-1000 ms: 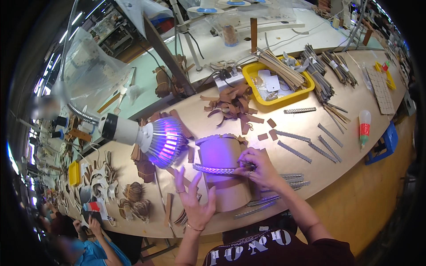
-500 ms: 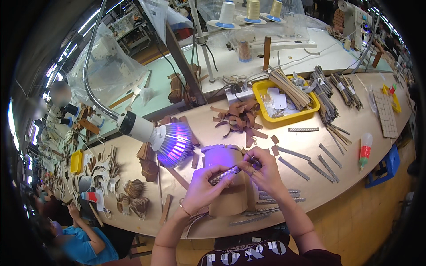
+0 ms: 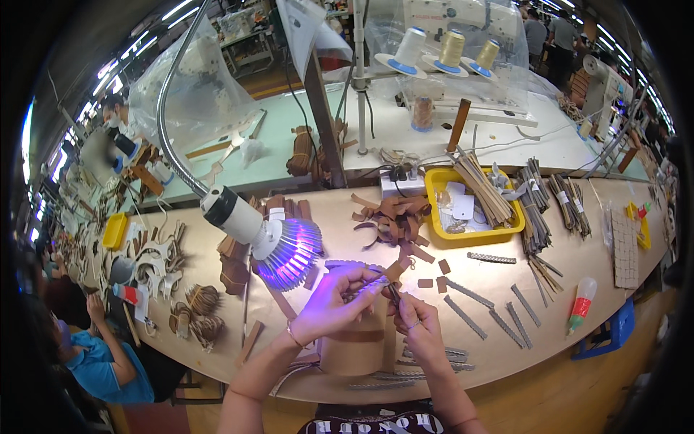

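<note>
Left fingers: my head view shows the left hand bent round a braided strip, gripping it between thumb and fingers.
Right fingers: the right hand is pinched on a small dark piece just beside the strip's end; I can't make out what it is.
Braided strip: I see it held above the top of the cylinder, slanting up toward the right, partly hidden by the left fingers.
Cylinder: a tan upright form with a brown band, standing below the hands, between the forearms.
Lamp: a lit, finned lamp head on a bendy neck, near the left hand, its glow violet.
Loose braids: grey braided lengths lie to the right of the right hand, more beside its wrist.
Brown scraps: a tangled pile beyond the cylinder.
Yellow tray: its rim surrounds cards and thin sticks, right of the scraps.
Bottle: white, red and green, well to the right on the table.
Co-worker: a person in a blue shirt, at far left.
</note>
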`<state>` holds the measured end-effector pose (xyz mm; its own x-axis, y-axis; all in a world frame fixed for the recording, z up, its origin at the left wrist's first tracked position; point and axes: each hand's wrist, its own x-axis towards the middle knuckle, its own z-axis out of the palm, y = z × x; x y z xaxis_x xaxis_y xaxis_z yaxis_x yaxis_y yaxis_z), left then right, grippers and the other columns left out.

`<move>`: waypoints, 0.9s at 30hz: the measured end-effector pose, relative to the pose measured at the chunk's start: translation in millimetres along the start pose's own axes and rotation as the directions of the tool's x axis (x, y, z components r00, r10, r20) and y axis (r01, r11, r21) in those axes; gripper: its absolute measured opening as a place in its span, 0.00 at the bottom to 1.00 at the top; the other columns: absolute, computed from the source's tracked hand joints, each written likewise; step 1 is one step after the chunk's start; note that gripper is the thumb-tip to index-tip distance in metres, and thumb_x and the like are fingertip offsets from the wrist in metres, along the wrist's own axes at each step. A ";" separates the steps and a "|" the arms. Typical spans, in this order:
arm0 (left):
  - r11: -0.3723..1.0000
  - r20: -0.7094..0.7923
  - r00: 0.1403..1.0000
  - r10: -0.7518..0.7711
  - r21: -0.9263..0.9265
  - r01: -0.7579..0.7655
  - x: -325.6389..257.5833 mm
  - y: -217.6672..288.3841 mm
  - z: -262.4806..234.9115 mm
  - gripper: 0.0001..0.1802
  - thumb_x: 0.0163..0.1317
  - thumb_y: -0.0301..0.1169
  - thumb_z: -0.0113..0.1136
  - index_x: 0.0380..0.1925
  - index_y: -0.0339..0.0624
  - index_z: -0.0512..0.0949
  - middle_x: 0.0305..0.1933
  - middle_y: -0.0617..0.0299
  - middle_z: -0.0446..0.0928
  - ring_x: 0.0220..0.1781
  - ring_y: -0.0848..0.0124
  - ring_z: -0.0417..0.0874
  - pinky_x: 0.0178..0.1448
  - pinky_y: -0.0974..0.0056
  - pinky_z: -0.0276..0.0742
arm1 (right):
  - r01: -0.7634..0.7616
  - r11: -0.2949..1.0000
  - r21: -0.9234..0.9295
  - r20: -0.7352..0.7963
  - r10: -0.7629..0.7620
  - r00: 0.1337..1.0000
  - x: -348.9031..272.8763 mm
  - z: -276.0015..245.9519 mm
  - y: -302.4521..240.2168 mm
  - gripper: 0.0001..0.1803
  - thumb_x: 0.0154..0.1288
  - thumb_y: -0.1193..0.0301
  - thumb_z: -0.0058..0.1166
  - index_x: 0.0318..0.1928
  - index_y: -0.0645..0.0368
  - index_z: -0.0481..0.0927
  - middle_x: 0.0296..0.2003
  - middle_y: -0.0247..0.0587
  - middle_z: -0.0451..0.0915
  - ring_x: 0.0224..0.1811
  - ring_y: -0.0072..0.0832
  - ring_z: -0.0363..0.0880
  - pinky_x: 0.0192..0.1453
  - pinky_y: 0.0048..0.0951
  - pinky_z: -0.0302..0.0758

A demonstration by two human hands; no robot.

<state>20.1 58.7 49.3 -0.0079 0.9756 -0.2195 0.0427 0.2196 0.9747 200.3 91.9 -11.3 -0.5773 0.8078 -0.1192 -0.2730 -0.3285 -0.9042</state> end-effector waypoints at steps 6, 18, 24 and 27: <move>0.992 0.105 0.990 0.097 0.067 -0.104 7.7 -10.2 8.1 0.12 0.70 0.33 0.55 0.47 0.37 0.76 0.29 0.69 0.75 0.29 0.84 0.75 0.34 0.75 0.74 | -0.025 0.993 0.116 -0.065 0.033 0.997 -2.7 -5.0 -3.2 0.18 0.75 0.62 0.47 0.33 0.64 0.78 0.20 0.22 0.64 0.21 0.10 0.54 0.24 0.17 0.50; 0.978 0.054 0.994 0.096 0.179 -0.105 18.7 -13.8 16.4 0.12 0.70 0.33 0.54 0.48 0.37 0.75 0.31 0.70 0.75 0.28 0.84 0.74 0.32 0.75 0.73 | -0.021 0.988 0.154 -0.149 0.044 0.988 -6.4 -9.7 -2.3 0.17 0.74 0.63 0.49 0.32 0.65 0.78 0.18 0.21 0.61 0.19 0.10 0.52 0.23 0.17 0.48; 0.983 0.103 0.991 0.081 0.157 -0.097 13.7 -13.9 17.1 0.12 0.70 0.32 0.55 0.48 0.40 0.75 0.31 0.73 0.72 0.26 0.86 0.70 0.29 0.77 0.68 | -0.053 0.987 0.153 -0.164 0.078 0.983 -6.0 -9.8 -4.6 0.18 0.74 0.63 0.49 0.30 0.63 0.78 0.20 0.23 0.65 0.19 0.10 0.54 0.22 0.17 0.49; 0.983 0.124 0.984 0.127 0.117 -0.141 14.5 -11.5 16.9 0.12 0.69 0.33 0.55 0.49 0.41 0.75 0.30 0.73 0.72 0.25 0.87 0.68 0.26 0.77 0.63 | -0.083 0.971 0.225 -0.117 0.111 0.987 -7.9 -10.2 -8.4 0.19 0.74 0.62 0.49 0.28 0.62 0.77 0.20 0.24 0.66 0.19 0.10 0.54 0.22 0.17 0.49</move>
<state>36.4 70.3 34.1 0.1217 0.9877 -0.0979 0.1601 0.0779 0.9840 215.0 93.2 -7.0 -0.5104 0.8178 -0.2658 -0.3907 -0.4960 -0.7755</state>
